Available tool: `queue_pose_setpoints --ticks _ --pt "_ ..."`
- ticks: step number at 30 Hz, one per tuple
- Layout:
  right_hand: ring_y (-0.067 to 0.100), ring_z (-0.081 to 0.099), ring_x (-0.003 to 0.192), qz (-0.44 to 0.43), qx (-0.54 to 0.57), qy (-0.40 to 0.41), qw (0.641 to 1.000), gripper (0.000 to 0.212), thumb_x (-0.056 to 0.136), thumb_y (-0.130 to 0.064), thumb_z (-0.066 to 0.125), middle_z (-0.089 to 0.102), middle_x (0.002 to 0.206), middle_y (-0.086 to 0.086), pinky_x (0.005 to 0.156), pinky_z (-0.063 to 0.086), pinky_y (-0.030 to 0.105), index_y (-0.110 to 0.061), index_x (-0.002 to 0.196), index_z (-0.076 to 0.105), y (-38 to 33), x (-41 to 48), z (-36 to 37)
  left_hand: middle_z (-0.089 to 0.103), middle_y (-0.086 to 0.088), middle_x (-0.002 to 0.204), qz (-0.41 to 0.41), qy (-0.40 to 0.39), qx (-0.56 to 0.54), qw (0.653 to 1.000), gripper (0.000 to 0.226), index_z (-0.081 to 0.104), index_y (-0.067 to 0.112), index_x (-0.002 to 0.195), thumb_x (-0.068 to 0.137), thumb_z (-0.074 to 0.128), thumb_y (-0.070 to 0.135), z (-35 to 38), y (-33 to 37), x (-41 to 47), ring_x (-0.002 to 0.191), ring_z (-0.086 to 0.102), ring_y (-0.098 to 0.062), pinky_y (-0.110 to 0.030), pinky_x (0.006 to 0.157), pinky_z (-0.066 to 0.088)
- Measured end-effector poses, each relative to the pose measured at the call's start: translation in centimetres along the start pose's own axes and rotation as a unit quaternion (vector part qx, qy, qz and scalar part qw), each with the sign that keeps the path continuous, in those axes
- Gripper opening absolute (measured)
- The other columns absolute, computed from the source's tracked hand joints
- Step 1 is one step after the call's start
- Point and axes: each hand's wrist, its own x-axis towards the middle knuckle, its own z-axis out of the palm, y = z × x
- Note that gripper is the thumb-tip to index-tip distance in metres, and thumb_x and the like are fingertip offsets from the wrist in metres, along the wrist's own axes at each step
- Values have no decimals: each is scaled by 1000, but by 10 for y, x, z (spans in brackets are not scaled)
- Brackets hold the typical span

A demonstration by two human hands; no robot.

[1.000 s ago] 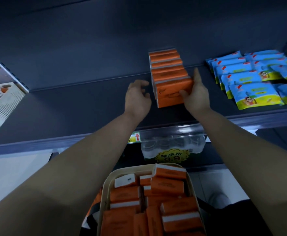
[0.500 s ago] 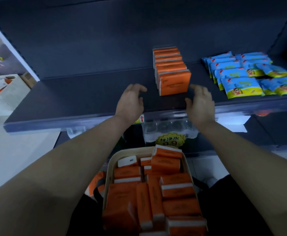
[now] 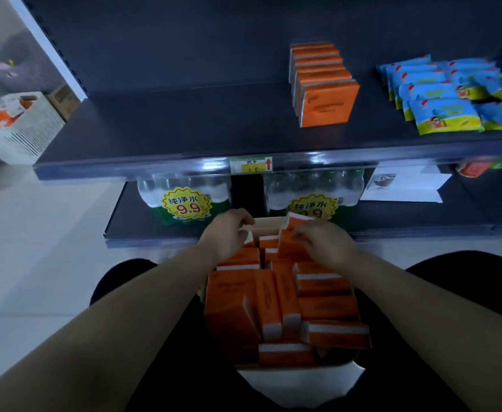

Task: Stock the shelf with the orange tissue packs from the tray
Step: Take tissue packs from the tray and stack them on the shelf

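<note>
A beige tray (image 3: 298, 377) sits on my lap, filled with several orange tissue packs (image 3: 324, 307) lying at mixed angles. My right hand (image 3: 325, 243) pinches one orange pack (image 3: 288, 243) standing upright at the tray's far end. At the tray's far left corner, my left hand (image 3: 228, 234) curls its fingers down over the packs; what it grips is hidden. On the dark shelf (image 3: 184, 126) above, a row of orange packs (image 3: 324, 84) stands on edge, front pack facing me.
Blue and yellow wipe packs (image 3: 443, 96) lie right of the orange row. Bare shelf surface stretches left of the row. Bottled water bundles (image 3: 184, 200) with yellow price stickers sit on the lower shelf. A white slatted crate (image 3: 23, 129) stands on the floor at far left.
Both hands dropped from the shelf edge down into the tray. My right hand has taken hold of an upright pack. The view tilted downward.
</note>
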Motion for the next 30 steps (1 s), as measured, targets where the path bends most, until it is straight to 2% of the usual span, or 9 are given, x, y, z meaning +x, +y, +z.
queue_pose_setpoints --ticks 3,6,11,16,19,24,27,28,30 --pt "17 55 114 -6 -14 -59 998 28 92 -14 52 63 121 -2 95 44 32 -26 114 65 -6 -1 14 64 -5 112 -15 -15 -10 1000 25 64 15 110 87 60 6 16 -14 -15 106 58 -20 -29 87 47" --pt "17 53 117 -3 -1 -65 998 30 88 -15 56 61 123 -1 98 42 31 -25 115 65 -11 -6 26 65 -2 113 -19 -24 4 1000 26 65 17 110 86 60 7 28 -25 -25 106 59 -18 -23 86 42" --pt "23 52 117 -13 29 -79 996 33 90 -19 53 59 125 6 97 40 33 -20 122 62 -25 -18 34 66 -2 113 -36 -13 -11 999 26 65 19 111 88 58 8 37 -28 -26 106 60 -18 -24 88 45" --pt "25 48 122 18 4 -200 980 48 86 -19 53 51 132 3 98 41 44 -31 133 50 -26 -10 46 65 -4 115 -53 5 -14 998 31 63 18 115 88 55 6 35 -30 -24 106 60 -20 -29 84 49" --pt "24 46 122 27 -23 -234 972 55 84 -19 58 49 131 2 97 39 43 -35 135 44 -29 -5 47 64 -5 116 -58 11 -24 998 30 62 16 117 89 55 6 32 -27 -24 105 59 -20 -28 82 48" --pt "23 48 119 7 28 -228 973 52 82 -7 60 48 127 1 95 41 32 -31 128 53 -27 0 41 63 -5 120 -65 13 -35 997 32 62 16 119 90 55 5 33 -32 -25 110 58 -19 -26 85 45" --pt "20 50 115 5 72 -216 974 41 86 -6 59 50 114 -8 80 38 16 -24 123 58 -18 -2 31 62 -2 121 -78 11 -29 996 31 62 18 119 91 56 7 33 -34 -24 109 58 -18 -27 84 47" --pt "19 50 115 0 86 -210 974 37 86 -8 60 49 110 -11 79 38 15 -22 121 59 -14 -4 26 62 -2 120 -81 1 -33 996 30 62 19 118 91 55 7 34 -35 -24 108 58 -17 -25 81 45" --pt "15 49 112 -35 87 -192 977 36 80 -9 69 50 113 -8 89 41 24 -24 111 59 -6 -5 15 62 -1 118 -70 -21 -22 997 30 61 20 118 92 52 8 34 -35 -26 105 58 -16 -21 78 41"
